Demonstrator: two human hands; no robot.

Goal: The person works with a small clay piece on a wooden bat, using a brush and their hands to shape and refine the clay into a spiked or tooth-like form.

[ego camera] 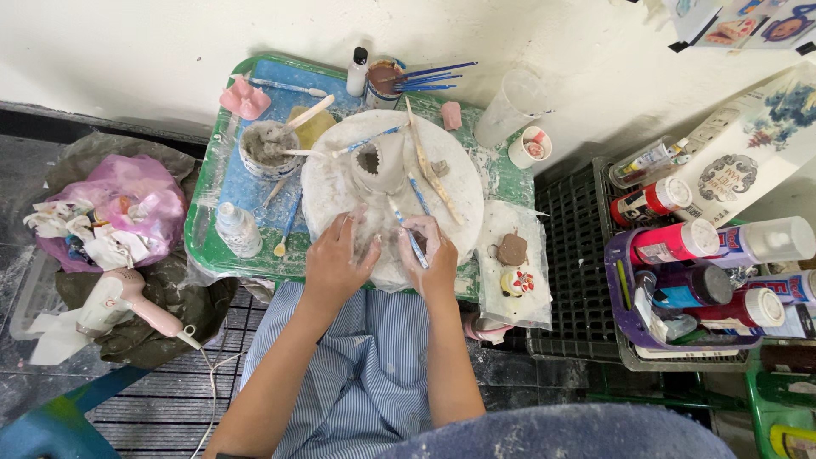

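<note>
Looking down from head height, a person's two hands work at the near edge of a round white turntable (340, 183) on a green counter (204, 242). Left hand (336, 255) lies flat on the wheel, fingers spread apart, gripping nothing. Right hand (432, 253) has its fingers clamped on a thin blue-and-white tool (410, 231); its long axis runs diagonally, the far tip pointing up and left toward a grey clay vessel (380, 161) standing upright at the wheel's centre. Near the counter's far edge stand a small white bottle with a black cap (358, 72) and a cup of blue brushes (384, 83). Beyond the counter's right edge, a purple basket (619, 289) holds paint bottles on their sides, pink, blue and white, with red or white caps.
</note>
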